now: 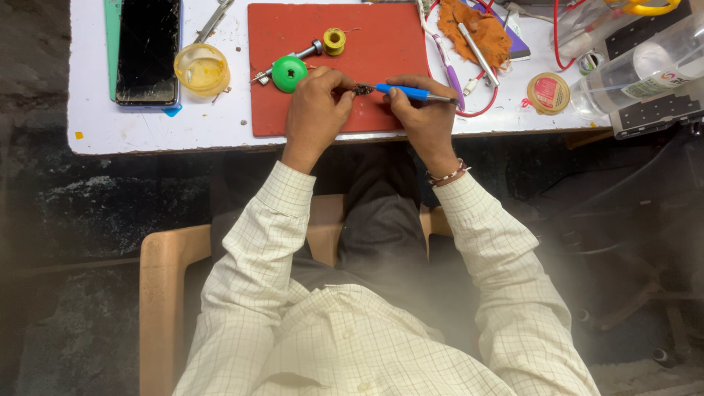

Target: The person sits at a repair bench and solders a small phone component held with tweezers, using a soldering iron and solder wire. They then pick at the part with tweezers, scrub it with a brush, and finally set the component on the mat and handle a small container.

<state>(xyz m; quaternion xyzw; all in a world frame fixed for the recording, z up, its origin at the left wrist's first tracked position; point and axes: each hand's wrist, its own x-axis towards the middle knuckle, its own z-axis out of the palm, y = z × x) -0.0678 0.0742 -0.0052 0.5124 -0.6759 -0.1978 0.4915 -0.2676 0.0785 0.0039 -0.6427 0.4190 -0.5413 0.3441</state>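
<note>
At the frame's upper middle, over the red mat (381,44), your left hand (314,103) pinches a small dark part (362,89) while your right hand (425,114) clasps a blue tool (405,92) touching it.

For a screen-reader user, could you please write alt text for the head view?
Seen from above, a seated person's left hand pinches a small dark part on a red mat while the right hand holds a blue-handled tool to it. A green spool and phone lie nearby.

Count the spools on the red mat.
2: a green spool just above the left hand, and a small yellow spool further up the red mat. None seems hidden.
</note>
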